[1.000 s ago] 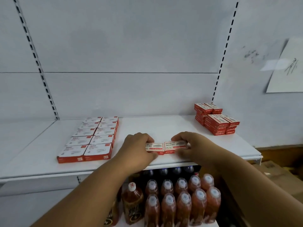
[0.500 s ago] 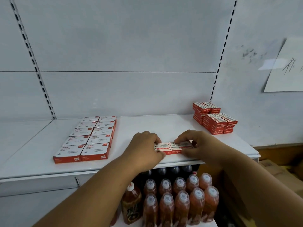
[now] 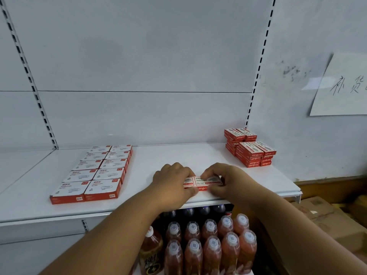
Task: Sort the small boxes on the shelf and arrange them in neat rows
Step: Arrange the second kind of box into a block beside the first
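Toward the left half of the white shelf (image 3: 198, 155) lies a finished block of paper-clip boxes (image 3: 95, 172), flat and touching, two columns running from the front edge back toward the rear wall. Next, near the middle of the front edge, the left hand (image 3: 172, 182) curls over the left end of a pair of small red-and-white boxes (image 3: 204, 182), its fingers bent down on top and the thumb against the front face, so it is grasping that end. The two boxes lie side by side, touching, flat on the shelf. The right hand (image 3: 224, 180) holds the right end the same way, fingertips pinching the top edge and thumb low at the front. Further right, at the back right corner, stands a stack of red boxes (image 3: 251, 149) of the same kind, several layers high and a little uneven. Below the shelf, capped bottles (image 3: 210, 247) stand in rows. The step in hand looks like squaring the first two small boxes into the start of a new row at the front edge. The next move probably calls for letting go once the pair sits parallel to the edge, then reaching to the corner stack for more and setting them just behind or beside this pair.
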A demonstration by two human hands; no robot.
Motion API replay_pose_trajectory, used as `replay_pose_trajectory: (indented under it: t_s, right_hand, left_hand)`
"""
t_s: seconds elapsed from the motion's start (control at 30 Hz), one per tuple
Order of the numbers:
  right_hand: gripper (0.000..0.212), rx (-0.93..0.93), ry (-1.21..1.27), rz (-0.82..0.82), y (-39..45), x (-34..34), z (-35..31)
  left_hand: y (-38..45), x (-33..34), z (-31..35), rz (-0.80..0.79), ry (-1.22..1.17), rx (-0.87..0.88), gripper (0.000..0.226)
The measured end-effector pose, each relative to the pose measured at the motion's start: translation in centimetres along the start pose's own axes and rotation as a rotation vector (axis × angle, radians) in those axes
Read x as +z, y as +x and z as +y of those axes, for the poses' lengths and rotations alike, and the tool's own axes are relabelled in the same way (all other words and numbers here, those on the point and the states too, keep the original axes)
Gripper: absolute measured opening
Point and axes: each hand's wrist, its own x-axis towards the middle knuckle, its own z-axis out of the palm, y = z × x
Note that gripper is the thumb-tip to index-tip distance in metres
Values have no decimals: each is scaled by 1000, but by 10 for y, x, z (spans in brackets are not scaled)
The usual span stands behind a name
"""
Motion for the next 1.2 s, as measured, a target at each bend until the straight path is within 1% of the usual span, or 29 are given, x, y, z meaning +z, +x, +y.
replay_pose_trajectory:
  t_s: [0.2, 0.33, 0.43, 0.5, 0.53, 0.63, 0.7, 0.77, 0.83, 0.9, 0.93, 0.97, 1.03, 1.1, 1.2]
  right_hand:
    - [26, 18, 10, -3, -1, -1, -3]
    - [26, 34, -4, -19, -2, -3, -7]
    - [28, 17, -14, -7, -6, -5, -9]
    - [30, -36, -27, 97, -9, -11, -7]
    - [27, -65, -39, 183, -10, -17, -4]
    - [17, -74, -107, 443, -13, -43, 10]
    - [15, -54, -172, 586, -14, -63, 26]
    - [19, -8, -242, 657, -12, -84, 44]
    - [30, 122, -297, 615, -10, -101, 61]
    - [45, 255, -318, 493, -4, -110, 78]
    - [49, 295, -295, 420, -1, -111, 84]
    - [49, 309, -248, 359, 1, -114, 92]
    - [41, 292, -133, 291, 2, -117, 100]
    - [33, 259, -57, 285, 1, -121, 106]
    - [28, 268, 89, 296, 0, -125, 114]
  left_hand:
    - [-1, 1, 0, -9, 19, -1, 36]
    - [0, -5, 3, -50, 50, -6, 40]
    - [0, -14, 11, -74, 158, -11, 53]
    - [3, -22, 21, -35, 173, -30, 63]
    - [6, -25, 28, 9, 161, -24, 63]
    - [19, -29, 56, 118, 93, 34, 48]
    - [32, -28, 78, 125, 10, 52, 38]
    - [49, -20, 99, 106, -56, 37, 31]
    - [68, -9, 120, 113, -95, -29, 27]
    - [86, 0, 140, 148, -97, -139, 29]
    - [93, 4, 147, 148, -89, -191, 33]
    - [101, 8, 156, 127, -80, -231, 36]
    - [113, 16, 168, 59, -58, -288, 45]
    - [122, 23, 173, 38, -63, -347, 46]
    - [127, 27, 172, 78, -89, -440, 46]
